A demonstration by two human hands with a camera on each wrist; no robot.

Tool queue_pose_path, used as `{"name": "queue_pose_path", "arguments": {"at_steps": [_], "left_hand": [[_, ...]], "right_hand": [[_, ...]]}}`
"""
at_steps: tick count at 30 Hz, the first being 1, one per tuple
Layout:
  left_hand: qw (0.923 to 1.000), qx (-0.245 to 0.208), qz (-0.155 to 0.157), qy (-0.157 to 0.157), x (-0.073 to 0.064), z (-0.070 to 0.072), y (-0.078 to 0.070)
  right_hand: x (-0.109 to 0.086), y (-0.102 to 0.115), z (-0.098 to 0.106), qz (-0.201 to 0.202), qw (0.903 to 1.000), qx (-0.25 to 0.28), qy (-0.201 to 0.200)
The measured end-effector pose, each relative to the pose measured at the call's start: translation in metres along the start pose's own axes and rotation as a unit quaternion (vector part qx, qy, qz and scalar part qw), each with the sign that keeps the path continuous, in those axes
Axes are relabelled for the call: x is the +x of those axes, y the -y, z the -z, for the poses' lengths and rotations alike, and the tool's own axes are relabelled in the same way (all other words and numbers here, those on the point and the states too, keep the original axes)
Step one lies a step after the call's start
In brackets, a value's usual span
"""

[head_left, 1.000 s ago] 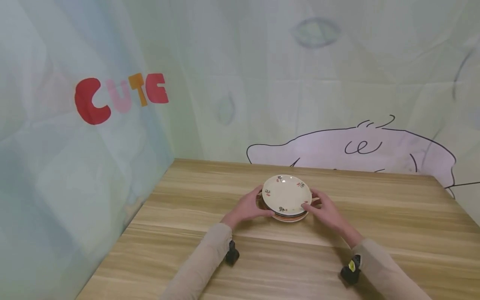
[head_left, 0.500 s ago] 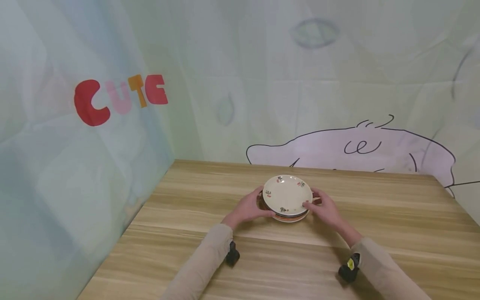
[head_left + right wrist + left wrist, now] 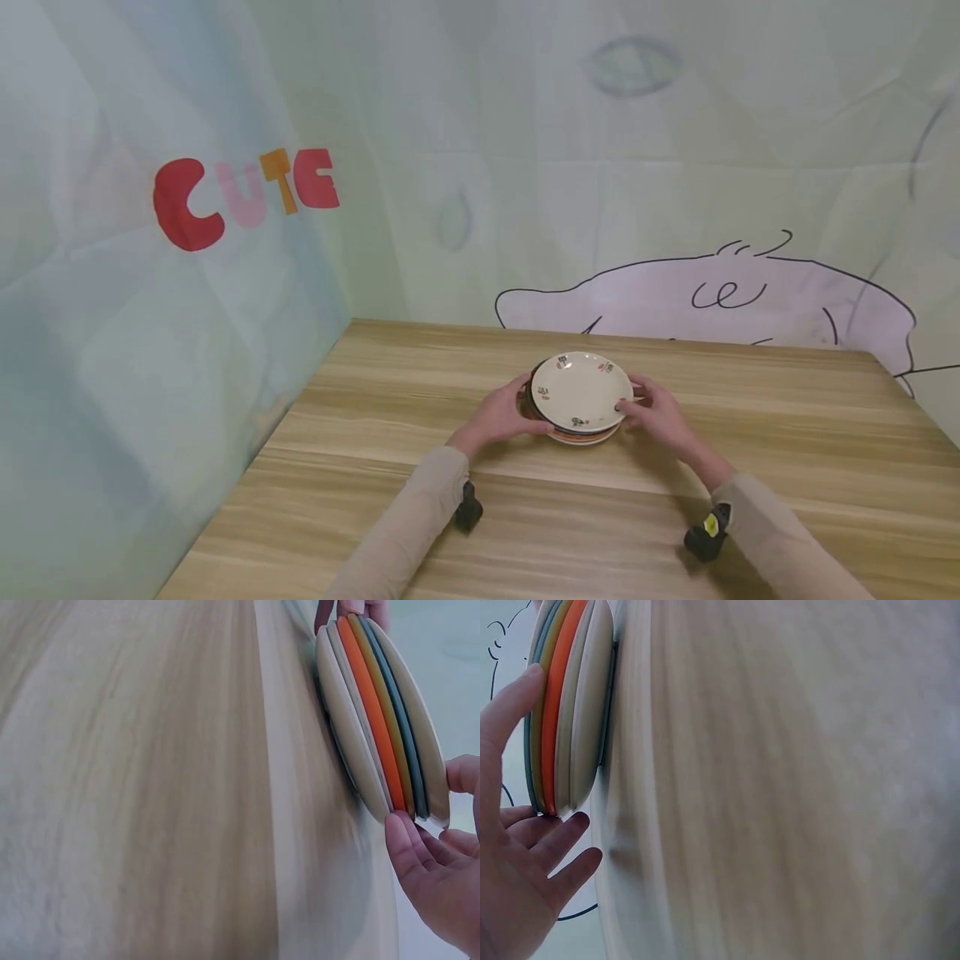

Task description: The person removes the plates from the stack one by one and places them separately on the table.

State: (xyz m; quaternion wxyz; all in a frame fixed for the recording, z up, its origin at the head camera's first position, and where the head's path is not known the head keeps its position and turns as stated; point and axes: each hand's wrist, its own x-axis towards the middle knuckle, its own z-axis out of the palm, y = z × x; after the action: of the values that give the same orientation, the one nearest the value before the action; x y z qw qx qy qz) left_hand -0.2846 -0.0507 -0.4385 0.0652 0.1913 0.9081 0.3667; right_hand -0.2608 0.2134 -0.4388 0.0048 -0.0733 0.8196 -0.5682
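A cream plate [image 3: 581, 392] with small printed figures around its rim tops a stack of several plates. Seen edge-on in the right wrist view, the stack includes a teal plate [image 3: 405, 735], a mustard plate, an orange plate [image 3: 373, 697] and pale ones below. My right hand [image 3: 663, 423] pinches the cream plate's right rim, thumb on its face and fingers at the edge; a small gap shows under it there. On the left, my left hand [image 3: 498, 419] holds the stack's side, its thumb at the front edge and fingers behind.
The stack stands on a wood-grain table [image 3: 420, 533]. Under it a thin dark edge [image 3: 609, 705] shows. A printed cloth backdrop [image 3: 450, 167] rises behind and to the left. Black wrist cameras hang by both sleeves.
The cream plate has shifted slightly right over the stack, along with my right hand. My left hand stays at the stack's left side.
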Motion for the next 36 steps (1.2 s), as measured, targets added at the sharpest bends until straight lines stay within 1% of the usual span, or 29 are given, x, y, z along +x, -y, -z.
{"name": "queue_pose_path", "arguments": {"at_steps": [6, 12, 15, 22, 29, 36], "left_hand": [[1.0, -0.004, 0.0, -0.002, 0.0, 0.0, -0.001], [1.0, -0.003, -0.004, -0.005, 0.0, -0.001, 0.0], [1.0, 0.001, -0.002, -0.005, 0.0, 0.0, 0.0], [1.0, 0.001, -0.002, -0.003, -0.001, 0.0, -0.001], [1.0, 0.002, -0.007, -0.004, -0.002, 0.0, -0.002], [1.0, 0.001, -0.003, 0.001, -0.001, -0.001, -0.003]], "right_hand": [[-0.002, 0.001, 0.006, 0.009, 0.9996, 0.019, 0.021], [-0.005, 0.004, 0.012, 0.001, 0.9983, 0.041, 0.041], [-0.005, 0.005, 0.014, -0.001, 0.998, 0.044, 0.046], [-0.005, 0.005, 0.013, -0.015, 0.9981, 0.042, 0.044], [-0.004, 0.005, 0.013, -0.015, 0.9978, 0.045, 0.046], [-0.003, 0.006, 0.015, -0.018, 0.9983, 0.048, 0.028]]}}
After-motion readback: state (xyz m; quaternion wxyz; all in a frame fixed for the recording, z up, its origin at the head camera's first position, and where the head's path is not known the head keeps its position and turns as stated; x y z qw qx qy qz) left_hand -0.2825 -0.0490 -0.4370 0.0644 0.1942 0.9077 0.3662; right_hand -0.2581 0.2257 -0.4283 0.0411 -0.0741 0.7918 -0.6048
